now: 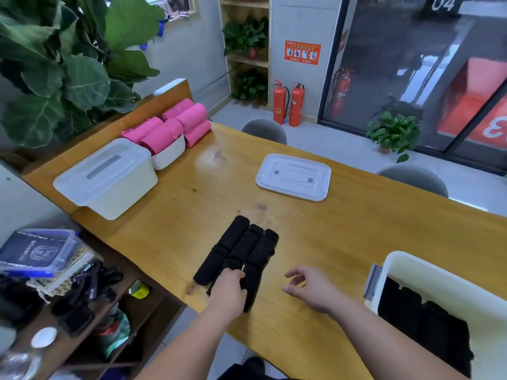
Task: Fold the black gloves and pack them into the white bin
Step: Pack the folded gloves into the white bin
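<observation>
Three long black gloves [241, 253] lie side by side on the wooden table [356, 229], near its front edge. My left hand [229, 292] rests on the near end of the middle glove, its fingers curled round that end. My right hand [310, 290] hovers just above the table to the right of the gloves, fingers loosely spread and holding nothing. The open white bin [406, 267] stands at the right edge of the view with black gloves [422, 319] piled inside it.
The bin's white lid [293, 176] lies flat mid-table. A second lidded white bin [105, 176] and a white basket [168, 154] of pink rolls [175, 122] stand at the back left. A cluttered shelf [68, 292] sits below left. Two grey chairs [264, 130] stand beyond the table.
</observation>
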